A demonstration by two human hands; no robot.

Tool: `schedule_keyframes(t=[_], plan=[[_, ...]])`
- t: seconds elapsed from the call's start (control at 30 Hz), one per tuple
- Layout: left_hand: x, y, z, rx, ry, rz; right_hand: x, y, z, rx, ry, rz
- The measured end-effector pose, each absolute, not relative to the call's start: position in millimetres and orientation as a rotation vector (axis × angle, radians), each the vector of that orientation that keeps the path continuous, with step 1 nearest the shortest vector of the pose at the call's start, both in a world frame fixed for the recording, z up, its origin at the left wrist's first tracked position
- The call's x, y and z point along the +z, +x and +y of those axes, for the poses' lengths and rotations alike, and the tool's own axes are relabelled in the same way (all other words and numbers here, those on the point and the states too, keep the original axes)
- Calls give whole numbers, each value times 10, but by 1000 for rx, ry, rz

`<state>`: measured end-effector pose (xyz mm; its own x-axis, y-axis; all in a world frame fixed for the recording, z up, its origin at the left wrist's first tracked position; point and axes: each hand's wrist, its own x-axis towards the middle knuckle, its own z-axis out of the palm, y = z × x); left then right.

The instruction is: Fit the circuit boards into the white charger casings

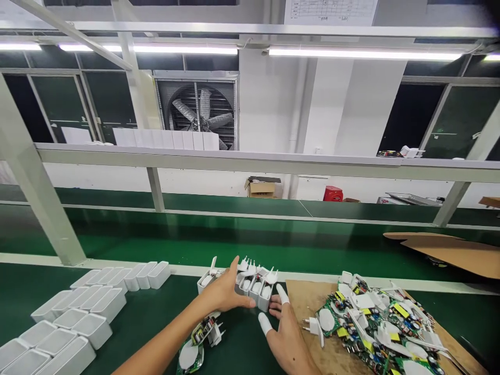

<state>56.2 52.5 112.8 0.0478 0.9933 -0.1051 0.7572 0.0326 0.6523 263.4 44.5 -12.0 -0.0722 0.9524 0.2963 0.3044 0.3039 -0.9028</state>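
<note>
Left hand (222,291): placed at the left end of a short row of filled cases (255,291). Thumb and forefinger are spread wide apart, the thumb laid along the near side of the row; the other fingers are hidden, so whether the row is gripped cannot be told.

Right hand (289,333): held at the right end of the same row. White covers (264,324) are worn on thumb and forefinger, which are parted; the remaining fingers are curled close beside the end case. Contact cannot be made out.

Filled cases: set between the two hands, near the far edge of the green bench (156,317). White parts are seated inside, and pale plugs are pointed upward from the tops. One further case (205,281) is placed to the left, partly covered by the left hand.

Loose board (189,357): laid below the left forearm, with a white disc on it and a pronged plug beside it.

Boards (385,325): heaped at right on a brown sheet (307,291), with white discs, yellow-wrapped parts and plugs mixed in. One plug (314,327) is rested at the heap's left edge.

White cases (103,307): ranged in close rows at left.

Beyond the bench: a green belt (253,242), with a cardboard piece (461,255) at right; a pale shelf (253,158); a carton (261,188); a red item (333,194); a wall fan (201,112); tube lamps (363,53) mounted overhead.
</note>
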Motion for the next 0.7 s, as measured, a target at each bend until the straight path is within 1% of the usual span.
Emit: schedule_keyframes(t=[0.23,0.3,0.47,0.6,0.7], plan=[[995,812,774,557,1760,1915,-105,2513,358,1080,-960,-1601],[937,878,801,572,1771,1978,-130,2514,364,1100,-964,-1622],[914,988,981,591,1829,2061,-277,2553,384,954,-1076,-1804],[1077,1015,1431,637,1792,2152,-336,2525,337,720,-1133,-1901],[1222,992,1864,687,1640,2294,-263,2499,294,618,-1158,-1892]])
